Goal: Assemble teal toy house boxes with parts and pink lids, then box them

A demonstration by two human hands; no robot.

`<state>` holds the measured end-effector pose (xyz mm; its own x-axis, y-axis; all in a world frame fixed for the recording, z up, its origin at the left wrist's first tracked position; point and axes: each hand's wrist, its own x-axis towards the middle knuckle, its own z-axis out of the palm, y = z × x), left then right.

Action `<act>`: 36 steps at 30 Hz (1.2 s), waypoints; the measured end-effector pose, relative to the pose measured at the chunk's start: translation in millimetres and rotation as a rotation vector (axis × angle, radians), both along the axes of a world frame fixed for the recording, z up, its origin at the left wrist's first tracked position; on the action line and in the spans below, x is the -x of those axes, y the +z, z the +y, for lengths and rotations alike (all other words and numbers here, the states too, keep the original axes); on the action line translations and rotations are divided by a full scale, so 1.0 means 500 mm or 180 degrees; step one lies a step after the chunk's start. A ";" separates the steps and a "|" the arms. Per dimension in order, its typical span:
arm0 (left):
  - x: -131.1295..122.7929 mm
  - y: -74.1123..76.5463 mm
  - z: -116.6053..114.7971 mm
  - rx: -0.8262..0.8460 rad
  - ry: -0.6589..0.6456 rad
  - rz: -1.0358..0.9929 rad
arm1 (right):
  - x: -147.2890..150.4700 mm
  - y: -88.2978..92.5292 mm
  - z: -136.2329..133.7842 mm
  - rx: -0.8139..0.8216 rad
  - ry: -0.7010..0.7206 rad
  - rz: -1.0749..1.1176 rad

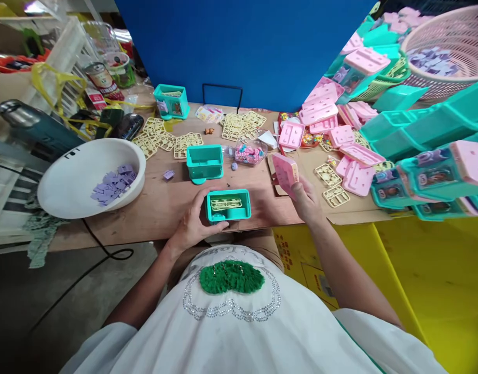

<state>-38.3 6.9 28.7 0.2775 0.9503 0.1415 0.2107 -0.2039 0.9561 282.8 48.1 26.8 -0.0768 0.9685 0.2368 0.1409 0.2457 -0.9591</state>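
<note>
My left hand [194, 222] is closed around the left side of a teal plastic box [228, 217] at the table's front edge. Inside that box lie cream plastic part frames [226, 203]. My right hand [305, 200] grips a pink plastic lid [286, 174], tilted upright to the right of the box. Just behind the held box stands another teal box [204, 162], open at the top. Beside it are a small purple ball [234, 166] and a clear tub [250, 153] of pink and blue pieces.
A white bowl [52, 182] with purple pieces stands at left, near a metal flask [36, 124]. Cream frames [188, 144] lie along the back. Pink lids [357, 176] and stacked teal boxes [410, 130] crowd the right. A blue panel [239, 47] rises behind the table.
</note>
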 end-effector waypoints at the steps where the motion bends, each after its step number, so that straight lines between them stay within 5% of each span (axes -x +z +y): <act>1: 0.000 -0.003 0.002 0.0040 0.0000 0.0010 | 0.001 -0.002 0.001 0.0027 0.0007 -0.0023; 5: 0.009 -0.003 0.019 0.0189 -0.0105 -0.0023 | 0.004 -0.003 0.006 0.0031 -0.0049 -0.0440; 8: 0.021 0.026 0.040 -0.0154 -0.0113 0.0140 | 0.002 -0.006 0.009 -0.0347 -0.0337 -0.1382; 13: 0.021 0.103 0.081 -0.0516 -0.0468 0.1588 | 0.003 -0.033 0.005 -0.0790 -0.0417 -0.2928; 19: -0.026 0.155 0.114 -0.0423 -0.0955 0.3218 | 0.010 -0.069 -0.006 -0.0758 -0.0371 -0.3698; 36: -0.006 0.105 0.128 -0.0848 -0.0350 0.2754 | 0.008 -0.070 -0.023 -0.0987 -0.0454 -0.3608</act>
